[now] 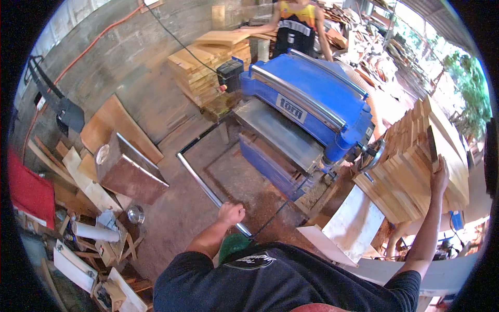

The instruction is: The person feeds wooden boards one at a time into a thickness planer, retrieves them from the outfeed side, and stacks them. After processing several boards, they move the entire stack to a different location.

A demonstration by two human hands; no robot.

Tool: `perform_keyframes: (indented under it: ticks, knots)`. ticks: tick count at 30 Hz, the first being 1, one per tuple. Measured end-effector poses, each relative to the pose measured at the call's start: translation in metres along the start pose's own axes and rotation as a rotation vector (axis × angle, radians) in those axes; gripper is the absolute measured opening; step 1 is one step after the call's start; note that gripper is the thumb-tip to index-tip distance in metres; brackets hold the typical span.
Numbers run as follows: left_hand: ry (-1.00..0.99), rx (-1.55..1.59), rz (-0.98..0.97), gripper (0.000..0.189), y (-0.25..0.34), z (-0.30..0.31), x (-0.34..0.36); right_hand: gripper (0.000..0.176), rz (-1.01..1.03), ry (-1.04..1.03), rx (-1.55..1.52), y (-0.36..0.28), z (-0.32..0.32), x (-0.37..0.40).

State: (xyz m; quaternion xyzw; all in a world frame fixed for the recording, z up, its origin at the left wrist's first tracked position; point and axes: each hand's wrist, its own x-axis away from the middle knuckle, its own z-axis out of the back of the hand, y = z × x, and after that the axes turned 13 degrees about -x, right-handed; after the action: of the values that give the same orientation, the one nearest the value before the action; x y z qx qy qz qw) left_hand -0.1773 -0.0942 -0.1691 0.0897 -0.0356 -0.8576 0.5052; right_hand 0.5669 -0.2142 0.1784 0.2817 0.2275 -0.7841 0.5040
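Observation:
My left hand (232, 213) is closed just above the near end of a silver roller bar (208, 191); whether anything is in its fingers is hidden. At the right, my right hand (440, 174) touches the edge of a board (451, 169) on a tall stack of planks (400, 169). How its fingers close on the board is too small to tell. Between my arms and beyond them stands a blue planer (306, 86) with a flat metal bed (278, 132) facing me.
Behind the planer a person (296, 31) rests a hand near another plank stack (200, 70). A brown box (130, 174) and wood offcuts lie at the left. A white panel (353, 223) stands below the right stack. Scrap wood (358, 57) is heaped behind.

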Motion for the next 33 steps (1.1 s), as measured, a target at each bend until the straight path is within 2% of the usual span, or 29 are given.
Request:
perform_keyframes:
  ticks: [4,8,14,21,23,27,29,30,31,33]
  knots:
    - [-0.066,-0.029,0.055,0.022,0.004,0.008,-0.003,0.065,0.048,-0.045,-0.088,-0.047,0.051,0.038]
    - [-0.172,0.0,0.07,0.025,0.01,0.021,-0.005,0.067,0.066,-0.067,-0.164,-0.051,0.072,0.061]
    - [-0.218,0.032,0.102,0.027,0.006,0.012,-0.009,0.068,0.094,-0.09,-0.176,-0.05,0.073,0.066]
    - [-0.136,0.039,0.082,0.029,0.005,0.006,-0.005,0.069,0.117,-0.071,-0.168,-0.053,0.061,0.063]
    - [-0.157,-0.001,0.165,0.028,0.01,0.011,-0.008,0.069,0.084,-0.071,-0.144,-0.058,0.064,0.06]
    - [-0.176,0.028,0.101,0.028,0.008,0.001,-0.019,0.065,0.093,-0.073,-0.233,-0.082,0.088,0.07]
    - [-0.106,0.409,0.224,0.032,0.004,-0.03,-0.04,0.06,0.122,-0.033,-0.342,-0.097,0.1,0.089]
    - [-0.248,0.628,0.226,0.035,0.011,-0.033,-0.06,0.057,0.124,-0.045,-0.387,-0.105,0.109,0.098]
    - [-0.283,0.626,0.15,0.035,0.029,-0.029,-0.086,0.058,0.165,-0.027,-0.327,-0.123,0.121,0.106]
    - [-0.515,1.079,-0.005,0.041,0.092,0.006,-0.144,0.047,0.154,-0.021,-0.389,-0.158,0.143,0.125]
